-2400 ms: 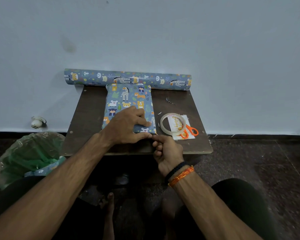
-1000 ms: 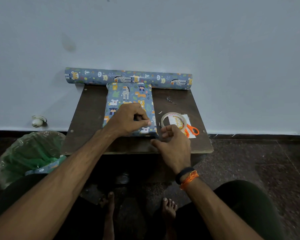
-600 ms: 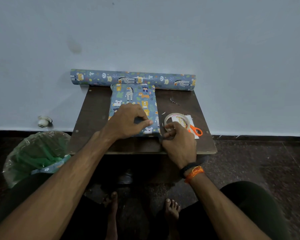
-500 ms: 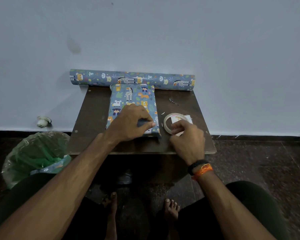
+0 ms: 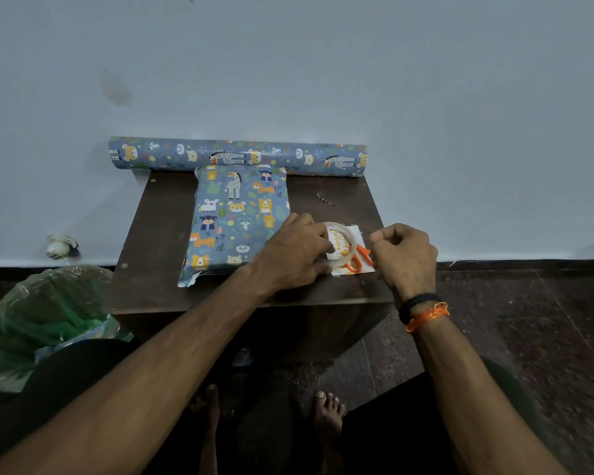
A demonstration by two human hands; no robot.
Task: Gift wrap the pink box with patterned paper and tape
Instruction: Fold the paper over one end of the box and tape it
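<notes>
The box (image 5: 235,219), covered in blue animal-print paper, lies lengthwise on the small dark table (image 5: 151,234); its near-left corner shows a loose paper flap. My left hand (image 5: 295,253) is off the box and grips the left side of the clear tape roll (image 5: 343,240), which lies flat to the right of the box. My right hand (image 5: 405,257) hovers just right of the roll, fingers curled, thumb and forefinger pinched at the tape's loose end; the clear strip itself is hard to see.
The roll of matching wrapping paper (image 5: 237,156) lies along the wall at the table's back edge. Orange scissors (image 5: 359,260) and a white card (image 5: 357,231) lie under the tape roll. A bin with a green bag (image 5: 42,320) stands at the left.
My left hand left the wrapped box and moved right onto the tape roll. My right hand shifted from the roll to its right side.
</notes>
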